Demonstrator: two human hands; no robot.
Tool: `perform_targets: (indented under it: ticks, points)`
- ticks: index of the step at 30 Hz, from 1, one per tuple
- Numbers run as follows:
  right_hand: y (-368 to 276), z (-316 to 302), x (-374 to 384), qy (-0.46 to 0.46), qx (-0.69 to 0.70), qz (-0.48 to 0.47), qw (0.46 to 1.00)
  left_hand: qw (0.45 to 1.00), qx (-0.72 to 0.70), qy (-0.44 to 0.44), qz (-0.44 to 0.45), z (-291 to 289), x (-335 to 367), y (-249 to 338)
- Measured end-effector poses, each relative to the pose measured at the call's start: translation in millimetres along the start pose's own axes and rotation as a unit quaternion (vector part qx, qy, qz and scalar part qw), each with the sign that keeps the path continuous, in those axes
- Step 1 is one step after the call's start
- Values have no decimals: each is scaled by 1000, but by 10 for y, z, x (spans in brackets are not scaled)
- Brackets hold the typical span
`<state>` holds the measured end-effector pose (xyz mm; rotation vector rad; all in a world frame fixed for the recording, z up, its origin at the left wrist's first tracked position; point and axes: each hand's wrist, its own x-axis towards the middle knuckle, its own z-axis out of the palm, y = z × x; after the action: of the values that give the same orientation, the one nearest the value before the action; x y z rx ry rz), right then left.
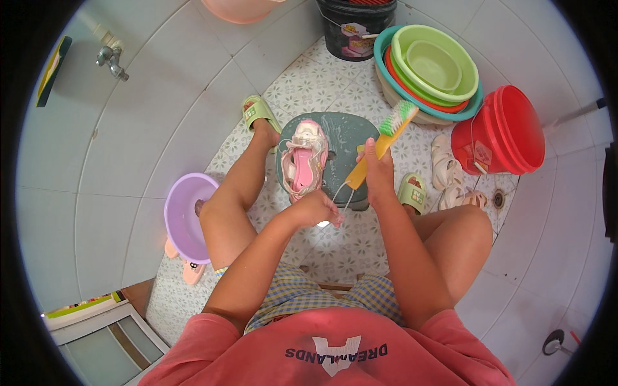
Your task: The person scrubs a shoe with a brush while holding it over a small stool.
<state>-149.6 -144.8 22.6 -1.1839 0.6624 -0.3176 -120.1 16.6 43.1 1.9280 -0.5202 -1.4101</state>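
Note:
My right hand is closed around the yellow handle of a scrub brush, its green and white bristles pointing up and away from me. A thin white cord loop hangs from the handle's near end. My left hand pinches that loop at the stool's near edge. Just beyond my left hand, a pink and white sandal lies on the left part of a dark green stool, its pink insole facing up. White suds streak the stool top. The brush is apart from the sandal.
A purple basin stands left of my leg, beside pink slippers. Nested basins, a black bucket and a red bucket stand at the back and right. Pale sandals lie near a floor drain.

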Motion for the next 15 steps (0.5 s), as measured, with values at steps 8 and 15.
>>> perform_targets:
  ticks: [8, 15]
  points:
    - [-3, 25, -91, -5, -351, -29, 936, 938, 265, 221, -12, -107, -280, 370]
    - [386, 5, -256, -19, -328, -31, 944, 923, 166, 348, 9, -461, 179, 113]
